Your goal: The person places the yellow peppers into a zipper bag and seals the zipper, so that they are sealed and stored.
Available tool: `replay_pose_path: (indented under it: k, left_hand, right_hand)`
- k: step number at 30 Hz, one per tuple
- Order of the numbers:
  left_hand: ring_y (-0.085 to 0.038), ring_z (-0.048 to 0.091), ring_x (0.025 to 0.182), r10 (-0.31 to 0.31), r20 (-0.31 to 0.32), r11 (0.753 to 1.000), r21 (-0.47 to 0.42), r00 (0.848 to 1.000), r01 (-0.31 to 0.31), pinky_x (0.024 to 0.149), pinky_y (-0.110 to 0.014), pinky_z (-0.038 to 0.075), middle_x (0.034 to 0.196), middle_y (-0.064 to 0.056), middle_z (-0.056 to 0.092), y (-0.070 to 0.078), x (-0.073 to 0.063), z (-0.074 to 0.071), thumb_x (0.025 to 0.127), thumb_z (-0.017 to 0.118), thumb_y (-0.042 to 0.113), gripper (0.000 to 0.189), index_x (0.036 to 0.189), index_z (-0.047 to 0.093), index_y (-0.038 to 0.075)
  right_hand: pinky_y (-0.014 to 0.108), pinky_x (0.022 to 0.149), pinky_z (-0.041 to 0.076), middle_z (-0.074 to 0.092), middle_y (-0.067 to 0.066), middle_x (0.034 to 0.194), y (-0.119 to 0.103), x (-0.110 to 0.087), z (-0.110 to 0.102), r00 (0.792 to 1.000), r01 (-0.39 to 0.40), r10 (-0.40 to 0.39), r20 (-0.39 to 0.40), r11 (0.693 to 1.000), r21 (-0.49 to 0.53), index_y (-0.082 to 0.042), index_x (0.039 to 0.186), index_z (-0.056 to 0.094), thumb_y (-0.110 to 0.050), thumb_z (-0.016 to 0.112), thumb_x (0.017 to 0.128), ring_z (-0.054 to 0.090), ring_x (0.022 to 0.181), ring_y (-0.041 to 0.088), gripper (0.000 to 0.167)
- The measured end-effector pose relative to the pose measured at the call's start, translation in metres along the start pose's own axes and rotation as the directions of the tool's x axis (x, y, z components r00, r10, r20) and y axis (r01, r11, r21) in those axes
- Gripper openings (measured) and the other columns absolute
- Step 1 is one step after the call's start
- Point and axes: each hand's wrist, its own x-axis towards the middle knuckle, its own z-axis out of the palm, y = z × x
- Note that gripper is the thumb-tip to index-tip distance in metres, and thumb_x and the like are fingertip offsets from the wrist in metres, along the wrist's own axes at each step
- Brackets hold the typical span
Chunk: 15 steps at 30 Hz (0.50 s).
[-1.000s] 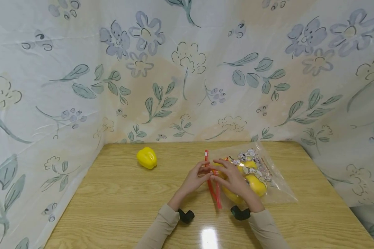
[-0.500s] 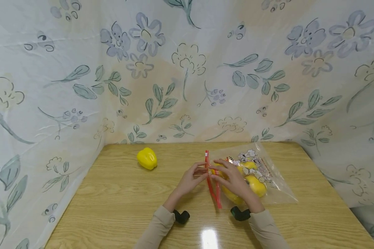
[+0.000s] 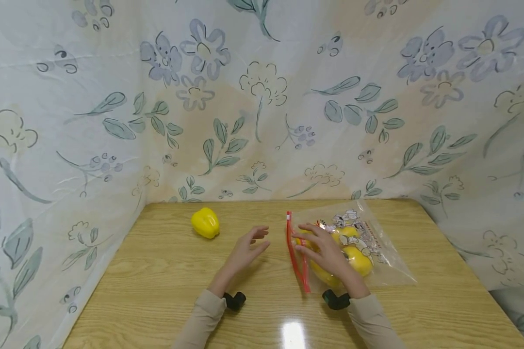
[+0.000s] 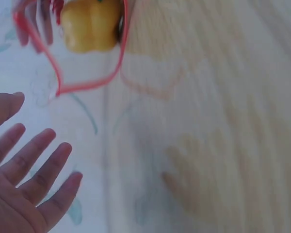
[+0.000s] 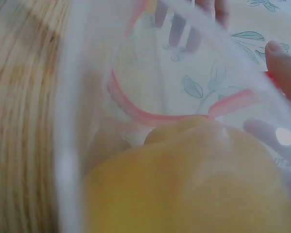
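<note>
A clear zip bag (image 3: 386, 264) with a red zip edge and cartoon print lies right of centre, holding yellow bell peppers (image 3: 359, 261). My right hand (image 3: 327, 249) holds the bag by its mouth, thumb and fingers curved at the red zip edge (image 3: 293, 252). In the left wrist view the red edge gapes in a loop, with a bell pepper (image 4: 91, 26) behind it. My left hand (image 3: 244, 249) is apart from the bag, fingers spread and holding nothing. Another yellow bell pepper (image 3: 205, 223) lies loose at the back left.
The wooden table (image 3: 157, 291) meets a floral cloth (image 3: 262, 121) at its back edge, and the cloth also hangs at both sides. A dark band device (image 3: 236, 301) sits at the left wrist, another device (image 3: 336, 299) at the right.
My left hand has come off the red zip edge and moved left, its fingers loosening. The right hand and the bag have stayed in place.
</note>
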Motion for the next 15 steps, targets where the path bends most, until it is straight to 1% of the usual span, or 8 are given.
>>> replay_pose_path:
  k: [4,5,9,11,12,15]
  left_hand:
    - [-0.026,0.054,0.113,-0.005,-0.024,0.997,0.071,1.0,0.006,0.095,-0.045,0.043,0.126,-0.011,0.057,-0.009,-0.001,-0.016,0.091,0.06,0.022,0.042,0.13,0.049,0.01]
    - [-0.025,0.054,0.113,-0.015,-0.032,0.995,0.097,0.999,0.018,0.095,-0.044,0.043,0.126,-0.009,0.057,-0.011,-0.002,-0.02,0.091,0.06,0.023,0.042,0.13,0.05,0.011]
    - [-0.024,0.053,0.113,0.006,-0.06,0.982,0.187,0.998,0.005,0.096,-0.044,0.042,0.126,-0.007,0.057,-0.016,-0.003,-0.038,0.09,0.062,0.023,0.041,0.128,0.052,0.011]
    - [-0.024,0.053,0.113,0.022,-0.072,0.969,0.247,0.997,-0.004,0.096,-0.043,0.043,0.126,-0.006,0.057,-0.017,-0.003,-0.047,0.089,0.063,0.023,0.04,0.126,0.054,0.012]
    - [-0.025,0.053,0.112,0.039,-0.076,0.963,0.269,0.996,-0.017,0.096,-0.043,0.043,0.125,-0.006,0.058,-0.017,-0.004,-0.052,0.088,0.064,0.022,0.04,0.125,0.055,0.011]
    - [-0.026,0.054,0.111,0.098,-0.094,0.934,0.353,0.991,-0.059,0.095,-0.043,0.044,0.121,-0.007,0.06,-0.018,-0.004,-0.065,0.086,0.066,0.018,0.037,0.121,0.058,0.009]
  right_hand:
    - [0.055,0.101,0.034,0.053,0.009,0.131,0.0,0.0,0.0,1.0,0.006,-0.006,-0.008,1.0,0.0,-0.022,0.117,0.065,-0.033,0.064,0.087,0.044,0.125,0.03,0.032]
    - [0.055,0.101,0.034,0.053,0.009,0.131,0.0,0.0,0.0,1.0,0.007,-0.007,-0.01,1.0,-0.001,-0.022,0.117,0.065,-0.032,0.065,0.086,0.044,0.125,0.03,0.032]
    - [0.055,0.1,0.035,0.054,0.009,0.13,0.001,0.0,0.0,1.0,0.014,-0.014,-0.017,1.0,-0.01,-0.022,0.116,0.066,-0.032,0.065,0.086,0.045,0.124,0.031,0.032]
    - [0.055,0.1,0.035,0.054,0.009,0.13,0.001,0.0,0.0,1.0,0.019,-0.02,-0.018,1.0,-0.007,-0.02,0.115,0.066,-0.031,0.066,0.085,0.045,0.124,0.031,0.031]
    - [0.055,0.099,0.035,0.054,0.009,0.13,0.001,0.0,0.0,1.0,0.021,-0.021,-0.017,1.0,-0.005,-0.02,0.114,0.066,-0.031,0.066,0.086,0.045,0.124,0.031,0.031]
    - [0.055,0.1,0.035,0.054,0.009,0.13,0.0,-0.001,0.0,1.0,0.015,-0.015,-0.013,1.0,0.003,-0.02,0.114,0.067,-0.03,0.066,0.086,0.044,0.124,0.031,0.03]
